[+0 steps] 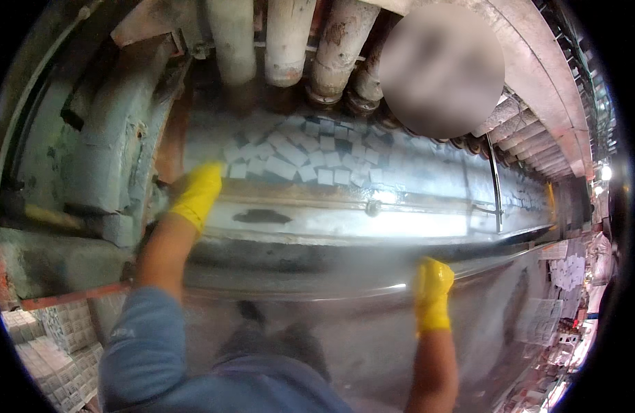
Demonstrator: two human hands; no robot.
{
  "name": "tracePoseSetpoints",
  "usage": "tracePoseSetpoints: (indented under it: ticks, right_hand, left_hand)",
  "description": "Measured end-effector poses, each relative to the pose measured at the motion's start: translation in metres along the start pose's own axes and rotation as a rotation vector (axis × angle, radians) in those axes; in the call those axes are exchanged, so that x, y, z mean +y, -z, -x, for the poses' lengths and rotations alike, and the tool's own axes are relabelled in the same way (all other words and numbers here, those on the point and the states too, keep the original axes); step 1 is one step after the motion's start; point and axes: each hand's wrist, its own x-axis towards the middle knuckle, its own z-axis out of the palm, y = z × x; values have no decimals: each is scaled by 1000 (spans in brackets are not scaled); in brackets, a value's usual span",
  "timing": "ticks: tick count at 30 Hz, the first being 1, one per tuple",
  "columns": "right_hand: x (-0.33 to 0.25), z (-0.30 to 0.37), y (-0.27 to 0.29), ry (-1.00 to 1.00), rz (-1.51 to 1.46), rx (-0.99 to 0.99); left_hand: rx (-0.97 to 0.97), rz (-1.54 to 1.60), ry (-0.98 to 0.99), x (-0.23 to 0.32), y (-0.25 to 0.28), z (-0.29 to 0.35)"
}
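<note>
A wide trough (310,193) lies in front of me, with many white rectangular pieces (283,167) spread in its wet, misty far part. My left hand (199,191), in a yellow rubber glove, reaches over the trough's left end beside the nearest pieces. Its fingers are smeared, and whether they hold anything does not show. At the near side, just past the trough's front edge, is my right hand (434,283) in a matching glove. Its fingers are curled closed, and anything inside them is hidden.
Thick, worn pipes (290,41) come down behind the trough. Grey metal housing (111,151) bounds the left end. A thin upright bar (495,182) crosses the trough at right. Stacked printed sheets (56,351) lie at lower left. Haze blurs the near rim.
</note>
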Motion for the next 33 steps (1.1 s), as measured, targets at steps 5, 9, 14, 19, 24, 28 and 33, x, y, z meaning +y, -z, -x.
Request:
tracePoseSetpoints:
  ticks: [5, 9, 14, 19, 24, 28, 33]
  right_hand:
    - [-5, -5, 3, 23, -29, 14]
    - [-13, -9, 8, -4, -73, 15]
    - [-8, -10, 1, -1, -84, 37]
    - [-4, -9, -7, 41, -86, 83]
    - [-3, -13, -14, 45, -99, 92]
    - [1, -21, -23, 52, -84, 126]
    - [14, -28, -29, 63, -64, 151]
  left_hand:
    - [-56, -66, -97, -1, -23, 23]
    - [-320, -109, -39, 29, -15, 32]
    - [-265, -139, 22, 47, -26, 23]
    - [-238, -62, -38, 36, -18, 21]
    - [-136, 71, -111, -16, -17, 13]
    - [-87, 97, -172, -43, 18, 44]
    - [-21, 215, -169, -8, 112, 153]
